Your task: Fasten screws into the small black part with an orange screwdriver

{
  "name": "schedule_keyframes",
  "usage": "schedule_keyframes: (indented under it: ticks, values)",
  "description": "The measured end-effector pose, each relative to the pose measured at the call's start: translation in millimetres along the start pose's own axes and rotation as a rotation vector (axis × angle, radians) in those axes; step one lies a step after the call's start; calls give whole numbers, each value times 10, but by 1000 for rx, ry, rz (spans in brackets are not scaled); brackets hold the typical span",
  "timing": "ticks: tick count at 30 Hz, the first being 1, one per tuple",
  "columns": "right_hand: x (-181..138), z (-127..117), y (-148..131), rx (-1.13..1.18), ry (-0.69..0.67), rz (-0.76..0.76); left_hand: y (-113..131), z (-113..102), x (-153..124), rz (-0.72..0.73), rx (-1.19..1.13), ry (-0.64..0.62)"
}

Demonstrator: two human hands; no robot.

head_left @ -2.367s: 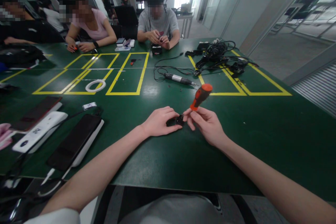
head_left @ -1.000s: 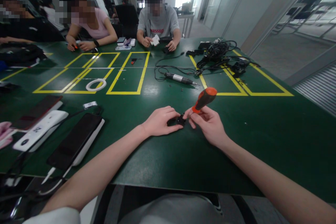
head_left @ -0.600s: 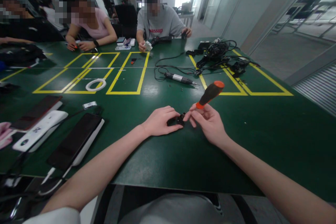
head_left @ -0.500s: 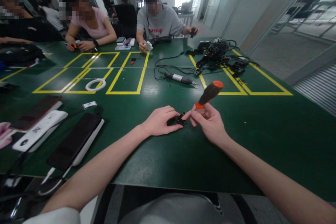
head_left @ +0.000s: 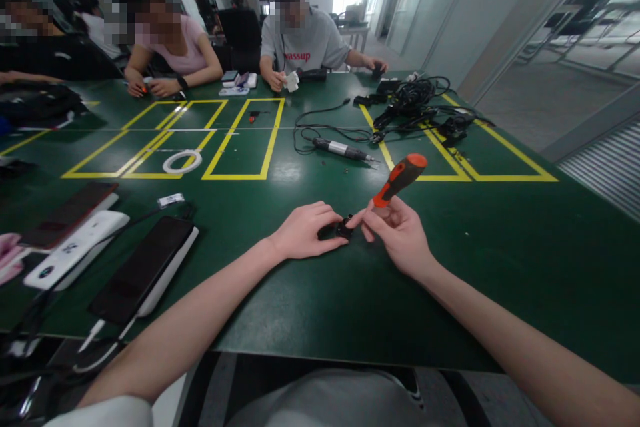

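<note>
A small black part (head_left: 344,227) lies on the green table, between the thumb and fingers of my left hand (head_left: 310,230). What exactly this part is, I cannot make out. My right hand (head_left: 400,233) is closed around the lower end of a screwdriver (head_left: 404,177) with an orange and dark grey handle. Its handle leans up and to the right, and its tip is hidden by my fingers. The right index finger reaches to the edge of the black part, close to my left fingertips.
An electric screwdriver (head_left: 343,149) with a cord lies ahead, near a heap of black cables (head_left: 413,103). At left are a phone (head_left: 145,270), a white power bank (head_left: 75,248) and a ring of white tape (head_left: 182,161). Co-workers sit across the green table (head_left: 280,310).
The screwdriver handle has turned slightly in my right hand; both my hands stay in place. Across the table, a co-worker's hand has lowered a dark object toward the table, and the white piece has shifted.
</note>
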State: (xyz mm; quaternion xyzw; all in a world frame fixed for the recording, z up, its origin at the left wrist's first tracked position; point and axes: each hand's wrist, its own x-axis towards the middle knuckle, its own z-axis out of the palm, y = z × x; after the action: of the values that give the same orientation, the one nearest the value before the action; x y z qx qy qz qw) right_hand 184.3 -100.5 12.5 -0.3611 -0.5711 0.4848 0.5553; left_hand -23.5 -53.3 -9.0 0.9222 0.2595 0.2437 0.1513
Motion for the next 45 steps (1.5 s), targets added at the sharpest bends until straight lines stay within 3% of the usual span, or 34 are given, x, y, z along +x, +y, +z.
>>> schedule_keyframes:
  ticks: [5,10,20,29,36,45]
  values:
    - [15,-31,-17,-80,-15,-6,-1,5,1,-7,13,-12]
    - [-8,-8,-13,5,-67,3,1,4,-1,-6,4,-9]
    - [6,-14,-13,-60,2,-7,11,-5,-2,-12,7,-19]
    - [30,-13,21,93,-3,16,16,-12,0,-15,6,-16]
    - [20,-27,-2,2,3,-26,19,-7,9,-15,19,-27]
    - [0,2,10,55,25,-28,14,-9,5,-20,13,-25]
